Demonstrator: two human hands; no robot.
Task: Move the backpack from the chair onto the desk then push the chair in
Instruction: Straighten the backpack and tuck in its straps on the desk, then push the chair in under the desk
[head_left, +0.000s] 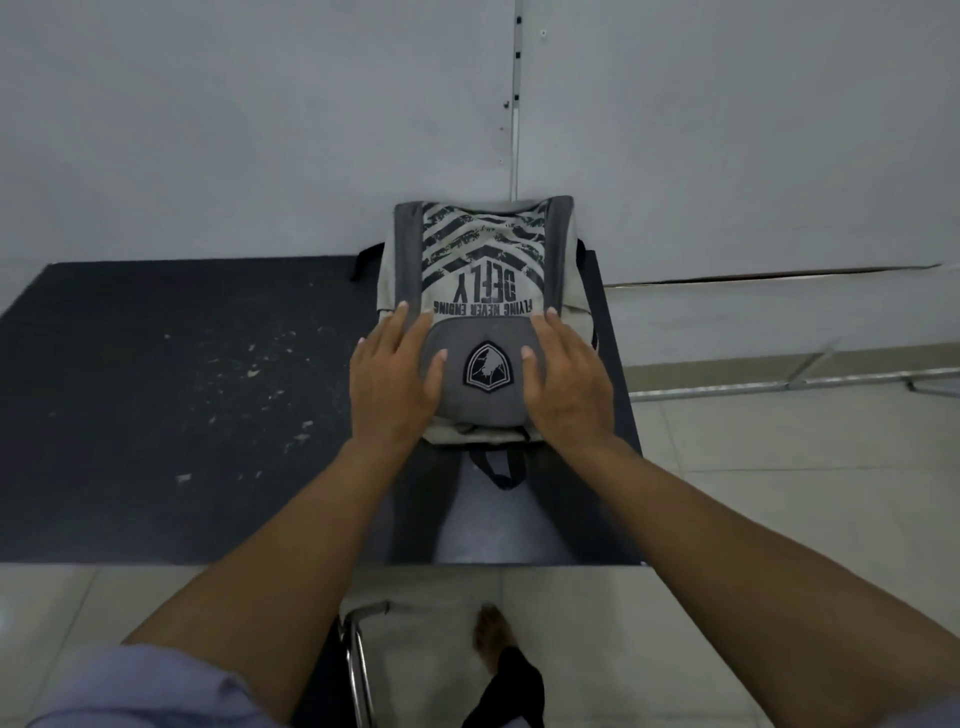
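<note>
- Chair (358, 660) frame at 6 o'clock, by the tabletop (156, 415) edge.
- Left hand (395, 374) and right hand (566, 379) lie flat, fingers spread, gripping nothing, on the backpack (483, 260) at 12 o'clock.

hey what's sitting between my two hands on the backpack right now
In the head view, the shield-shaped badge on the backpack's grey front pocket lies between the left hand and right hand; both rest flat on that pocket, on the desk.
</note>
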